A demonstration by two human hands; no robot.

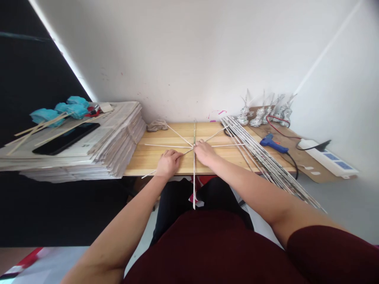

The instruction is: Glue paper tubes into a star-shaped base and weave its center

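Thin rolled-paper sticks [166,145] cross at one point on the wooden table and fan out like spokes. One of them runs toward me past the table's front edge. My left hand [169,162] is closed on the spoke that points to the lower left, its fingers pinching it short of the crossing. At the crossing itself my right hand [205,153] lies with bent fingers, closed on the sticks there. Its fingertips partly cover the centre, so how the sticks join is hidden.
A tall newspaper stack [124,138] stands left, bearing a black phone [66,138] and blue bundles [75,107]. To the right lie many paper sticks [260,157], a blue glue gun [274,144], a white power strip [328,157] and several woven paper figures [259,117]. A crumpled cloth [157,125] lies behind.
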